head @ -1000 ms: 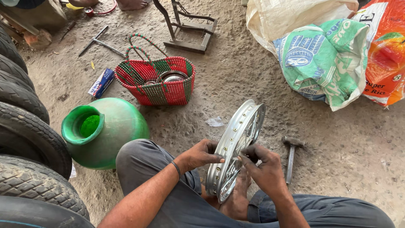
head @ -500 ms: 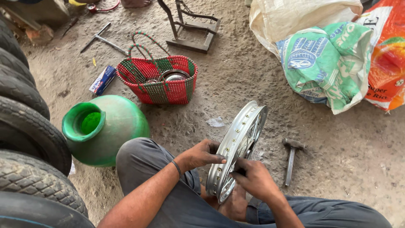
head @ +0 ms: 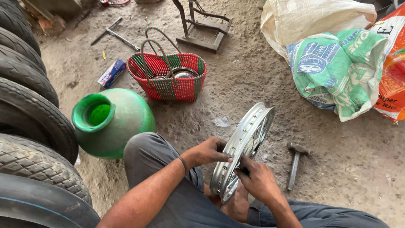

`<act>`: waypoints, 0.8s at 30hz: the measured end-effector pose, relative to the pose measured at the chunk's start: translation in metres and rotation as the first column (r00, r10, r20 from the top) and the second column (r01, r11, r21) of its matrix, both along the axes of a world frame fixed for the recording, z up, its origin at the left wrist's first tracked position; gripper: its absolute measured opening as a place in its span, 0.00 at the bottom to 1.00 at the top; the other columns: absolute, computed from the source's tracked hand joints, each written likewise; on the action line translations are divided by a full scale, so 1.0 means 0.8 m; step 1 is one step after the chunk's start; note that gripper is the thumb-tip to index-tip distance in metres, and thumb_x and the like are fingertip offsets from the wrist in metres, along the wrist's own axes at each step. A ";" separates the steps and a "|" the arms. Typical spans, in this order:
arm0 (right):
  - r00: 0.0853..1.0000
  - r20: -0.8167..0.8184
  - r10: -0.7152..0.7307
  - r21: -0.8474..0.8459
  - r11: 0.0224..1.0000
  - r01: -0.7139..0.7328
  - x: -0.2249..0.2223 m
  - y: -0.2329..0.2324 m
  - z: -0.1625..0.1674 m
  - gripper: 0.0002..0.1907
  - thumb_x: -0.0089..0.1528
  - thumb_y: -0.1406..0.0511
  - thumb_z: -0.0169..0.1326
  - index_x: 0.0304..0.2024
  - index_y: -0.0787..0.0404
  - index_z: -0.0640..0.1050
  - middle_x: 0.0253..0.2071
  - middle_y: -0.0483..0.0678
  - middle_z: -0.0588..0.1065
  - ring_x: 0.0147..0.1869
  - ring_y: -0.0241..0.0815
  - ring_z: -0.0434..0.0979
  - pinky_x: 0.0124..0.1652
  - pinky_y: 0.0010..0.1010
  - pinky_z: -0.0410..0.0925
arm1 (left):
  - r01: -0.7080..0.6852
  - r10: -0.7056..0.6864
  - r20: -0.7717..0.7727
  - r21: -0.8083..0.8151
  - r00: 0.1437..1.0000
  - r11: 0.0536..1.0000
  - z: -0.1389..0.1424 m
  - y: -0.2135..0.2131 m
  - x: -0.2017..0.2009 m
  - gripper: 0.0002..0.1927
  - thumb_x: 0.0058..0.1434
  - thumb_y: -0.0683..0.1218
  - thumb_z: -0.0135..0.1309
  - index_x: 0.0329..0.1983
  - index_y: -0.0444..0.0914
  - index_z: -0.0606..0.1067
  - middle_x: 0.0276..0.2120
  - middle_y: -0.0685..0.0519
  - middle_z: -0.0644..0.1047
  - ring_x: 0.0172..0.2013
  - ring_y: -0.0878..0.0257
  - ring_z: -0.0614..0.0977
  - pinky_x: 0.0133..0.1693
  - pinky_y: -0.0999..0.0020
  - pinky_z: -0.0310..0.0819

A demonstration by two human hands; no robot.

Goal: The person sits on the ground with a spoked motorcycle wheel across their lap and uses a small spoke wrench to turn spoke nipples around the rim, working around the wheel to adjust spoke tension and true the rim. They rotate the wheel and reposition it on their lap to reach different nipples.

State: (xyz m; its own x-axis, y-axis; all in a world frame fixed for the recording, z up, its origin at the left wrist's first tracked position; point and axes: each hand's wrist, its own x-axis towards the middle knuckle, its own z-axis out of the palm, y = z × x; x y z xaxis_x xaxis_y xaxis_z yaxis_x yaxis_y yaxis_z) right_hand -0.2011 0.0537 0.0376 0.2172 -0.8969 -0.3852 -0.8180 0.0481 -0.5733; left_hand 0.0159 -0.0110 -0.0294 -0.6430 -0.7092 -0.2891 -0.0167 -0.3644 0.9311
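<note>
A shiny metal wheel rim [head: 249, 135] stands on edge between my knees, tilted toward the far right. My left hand [head: 209, 151] grips its outer face at the lower left. My right hand [head: 257, 179] sits at the rim's lower inner edge, its fingers pinched on something small at the rim; what it pinches is hidden. A hammer [head: 294, 164] lies on the dirt just right of the rim.
A green plastic pot [head: 110, 122] stands left of my knee. Behind it sit a red and green woven basket [head: 168, 76] with metal bowls, a small blue box [head: 111, 72] and a metal stand [head: 202, 25]. Tyres [head: 29, 114] line the left; sacks [head: 337, 67] lie at right.
My right hand has slid down from the rim's middle to its lower inner edge. The left hand has stayed on the rim. The view has shifted slightly.
</note>
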 end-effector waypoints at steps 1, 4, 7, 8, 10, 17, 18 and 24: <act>0.999 -0.039 0.002 0.028 1.000 -0.001 0.000 0.001 0.000 0.17 0.60 0.60 0.59 0.50 0.57 0.80 0.38 0.53 0.84 0.43 0.52 0.84 0.44 0.44 0.74 | 0.003 -0.003 0.003 0.003 1.000 1.000 0.000 0.000 0.001 0.21 0.56 0.45 0.68 0.50 0.30 0.80 0.42 0.50 0.84 0.44 0.65 0.82 0.51 0.68 0.76; 0.998 0.058 -0.024 -0.056 0.998 0.027 0.007 0.006 -0.001 0.16 0.58 0.63 0.59 0.47 0.61 0.79 0.35 0.54 0.83 0.38 0.51 0.85 0.43 0.43 0.74 | -0.003 0.003 -0.027 0.023 1.000 1.000 0.001 0.001 0.002 0.21 0.56 0.44 0.67 0.51 0.30 0.79 0.43 0.50 0.83 0.45 0.65 0.82 0.53 0.68 0.75; 0.958 0.241 -0.153 -0.059 0.983 0.172 0.009 0.008 0.000 0.14 0.57 0.63 0.57 0.43 0.62 0.80 0.32 0.55 0.83 0.35 0.50 0.87 0.39 0.44 0.76 | 0.000 0.004 -0.105 0.041 0.995 0.999 0.003 0.002 0.001 0.22 0.57 0.44 0.66 0.53 0.30 0.78 0.45 0.51 0.83 0.47 0.65 0.81 0.54 0.68 0.75; 0.959 0.218 -0.181 -0.041 0.980 0.195 0.008 0.008 0.002 0.13 0.57 0.62 0.58 0.42 0.61 0.80 0.31 0.55 0.83 0.35 0.49 0.87 0.39 0.44 0.76 | 0.003 0.004 -0.136 0.047 0.991 0.999 0.004 0.002 0.001 0.22 0.58 0.44 0.66 0.54 0.30 0.78 0.46 0.51 0.83 0.48 0.66 0.81 0.54 0.68 0.74; 0.960 0.165 -0.225 0.002 0.974 0.228 0.009 0.009 0.007 0.12 0.57 0.61 0.59 0.38 0.61 0.80 0.29 0.55 0.83 0.34 0.49 0.87 0.38 0.45 0.75 | 0.015 -0.012 -0.080 0.035 0.997 0.999 0.004 0.002 0.001 0.22 0.58 0.44 0.66 0.53 0.30 0.79 0.46 0.51 0.83 0.47 0.66 0.81 0.54 0.69 0.74; 0.976 -0.134 -0.173 -0.050 0.984 0.168 0.028 0.014 0.019 0.11 0.61 0.59 0.59 0.40 0.59 0.77 0.30 0.54 0.81 0.35 0.49 0.82 0.40 0.44 0.75 | 0.003 0.002 -0.069 0.065 0.998 0.998 0.005 0.003 0.006 0.21 0.57 0.44 0.66 0.52 0.31 0.79 0.45 0.51 0.83 0.46 0.65 0.82 0.54 0.67 0.75; 0.976 -0.091 -0.198 0.060 0.977 0.204 0.023 0.010 0.018 0.11 0.62 0.58 0.58 0.40 0.58 0.77 0.31 0.51 0.82 0.34 0.46 0.83 0.39 0.42 0.77 | 0.008 -0.005 -0.068 0.043 0.998 0.999 0.005 0.003 0.006 0.21 0.58 0.44 0.66 0.53 0.30 0.79 0.45 0.51 0.83 0.47 0.66 0.81 0.54 0.67 0.74; 0.958 0.244 -0.147 -0.098 0.980 0.175 -0.014 -0.001 -0.006 0.09 0.59 0.63 0.61 0.39 0.61 0.80 0.34 0.49 0.84 0.35 0.39 0.85 0.39 0.39 0.78 | 0.020 -0.019 -0.032 0.040 0.999 0.999 0.002 0.004 0.003 0.21 0.58 0.43 0.64 0.54 0.30 0.79 0.46 0.51 0.83 0.47 0.66 0.81 0.56 0.67 0.73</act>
State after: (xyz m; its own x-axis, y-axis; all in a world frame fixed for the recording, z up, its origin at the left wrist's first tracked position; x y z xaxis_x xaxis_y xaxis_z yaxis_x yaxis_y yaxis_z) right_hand -0.2123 0.0531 0.0327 0.1374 -0.9632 -0.2310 -0.6465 0.0895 -0.7576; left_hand 0.0182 -0.0081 -0.0277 -0.6657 -0.6848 -0.2963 0.0055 -0.4017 0.9158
